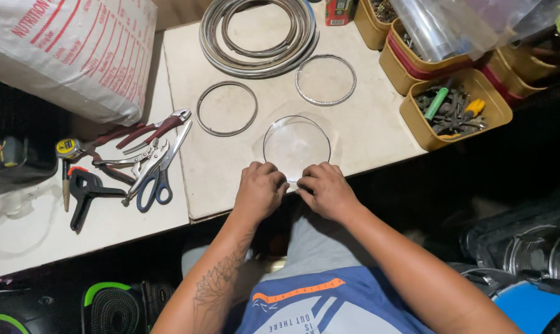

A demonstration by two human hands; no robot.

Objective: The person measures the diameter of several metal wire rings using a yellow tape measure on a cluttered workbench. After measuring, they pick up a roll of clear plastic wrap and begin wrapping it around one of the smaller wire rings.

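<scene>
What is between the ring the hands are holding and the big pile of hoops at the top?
In the head view, two loose metal rings, the left ring and the right ring, lie on the pale board between the held ring and the coiled hoops.

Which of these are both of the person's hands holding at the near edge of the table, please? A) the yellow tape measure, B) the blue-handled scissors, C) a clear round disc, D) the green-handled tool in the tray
C: the left hand and right hand both pinch the near rim of the clear round disc, while the other tools lie untouched.
</scene>
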